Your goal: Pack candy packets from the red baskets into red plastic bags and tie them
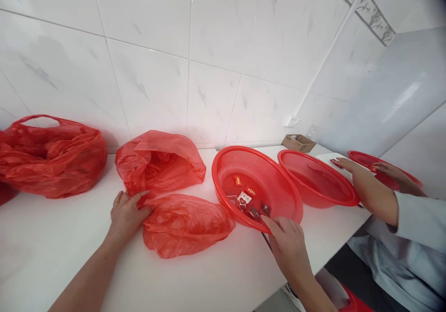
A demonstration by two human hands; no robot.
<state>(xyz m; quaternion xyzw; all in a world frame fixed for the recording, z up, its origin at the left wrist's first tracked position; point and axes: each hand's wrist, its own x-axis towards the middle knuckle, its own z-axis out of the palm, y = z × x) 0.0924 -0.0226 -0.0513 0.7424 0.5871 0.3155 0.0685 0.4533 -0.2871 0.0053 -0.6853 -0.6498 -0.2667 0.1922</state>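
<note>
L hand [128, 212] is on the white counter [181, 279], thumb + fingers at L end of the near red plastic bag [188, 230]. Fingers half-curled, film shows btwn thumb & index; can't tell if pinched. R hand [287, 240] is at near rim of a red perforated basket [275, 177], fingers bent, forearm crossing counter's near edge; can't tell if it grips the rim or just rests there.

Key relation: near bag lies btwn the hands, long axis approx L–R, running from L hand twd basket; L hand nearer. Bag's R tip meets basket's side, contact unclear. Small wrapped packets [244, 198] sit on basket floor, twd its near-L side, up-L of R hand, which is nearer to them.

Room: counter surface shows btwn near bag & near edge, also L of L forearm. Back side tighter: open-mouthed red bag [156, 159] sits behind near bag, twd back edge & tiled wall [149, 89]. R side tight too: second red basket [308, 165] just beside first, then co-worker's hand [343, 163] farther along.
</note>
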